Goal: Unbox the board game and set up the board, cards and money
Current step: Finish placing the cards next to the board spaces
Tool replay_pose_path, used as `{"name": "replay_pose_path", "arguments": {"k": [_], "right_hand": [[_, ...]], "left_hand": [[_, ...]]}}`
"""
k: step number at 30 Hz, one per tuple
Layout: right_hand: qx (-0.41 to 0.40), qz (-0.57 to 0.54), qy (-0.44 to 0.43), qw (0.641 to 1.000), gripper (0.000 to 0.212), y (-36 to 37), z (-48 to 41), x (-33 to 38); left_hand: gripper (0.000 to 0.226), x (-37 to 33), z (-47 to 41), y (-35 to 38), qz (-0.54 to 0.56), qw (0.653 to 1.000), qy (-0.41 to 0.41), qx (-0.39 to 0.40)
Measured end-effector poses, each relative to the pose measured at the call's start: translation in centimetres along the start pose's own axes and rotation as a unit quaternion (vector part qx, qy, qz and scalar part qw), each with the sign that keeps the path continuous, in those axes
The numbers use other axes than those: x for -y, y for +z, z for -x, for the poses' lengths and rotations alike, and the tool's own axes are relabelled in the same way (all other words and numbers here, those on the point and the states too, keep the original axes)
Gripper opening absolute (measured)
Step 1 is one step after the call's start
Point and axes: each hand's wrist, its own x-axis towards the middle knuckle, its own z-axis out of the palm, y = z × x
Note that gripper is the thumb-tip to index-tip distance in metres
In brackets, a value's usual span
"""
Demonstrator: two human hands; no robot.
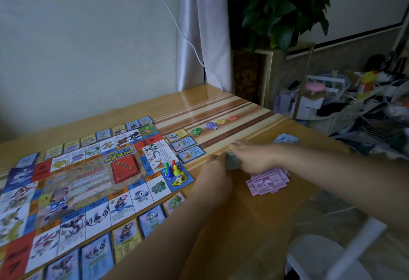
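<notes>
Both hands on one grey wad of notes (232,162), right of the board (88,180): left hand (218,170) and right hand (251,158) grip it from either side. Pink notes (269,179) fanned on the table (232,111) just beside; blue notes (286,139) further back.

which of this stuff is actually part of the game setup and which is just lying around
Job: board, red card deck, pawns, die, property cards, star tokens, pink notes, blue notes, grey note stack.
Lying about: potted plant, white cable, pink-lidded jar, clutter pile.
</notes>
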Motion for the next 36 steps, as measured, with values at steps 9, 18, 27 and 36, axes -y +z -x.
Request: {"name": "replay_pose_path", "arguments": {"k": [9,18,27,36], "right_hand": [[-0.09,-0.169,-0.035,0.981,0.032,-3.3,2.0,2.0],[-0.066,-0.302,-0.207,0.928,0.031,-3.7,6.8,14.0],[-0.158,-0.3,-0.215,0.916,0.028,0.7,6.4,23.1],[-0.104,-0.275,-0.217,0.931,0.02,1.0,5.5,25.6]], "left_hand": [[0.053,0.7,2.2,-4.2,0.248,0.968,-0.007,-0.045],[0.056,6.5,12.1,-11.6,0.697,0.679,-0.03,0.23],[0.038,10.5,21.1,-12.9,0.704,0.695,-0.141,0.036],[0.024,12.4,24.4,-13.5,0.673,0.72,-0.168,0.011]]}}
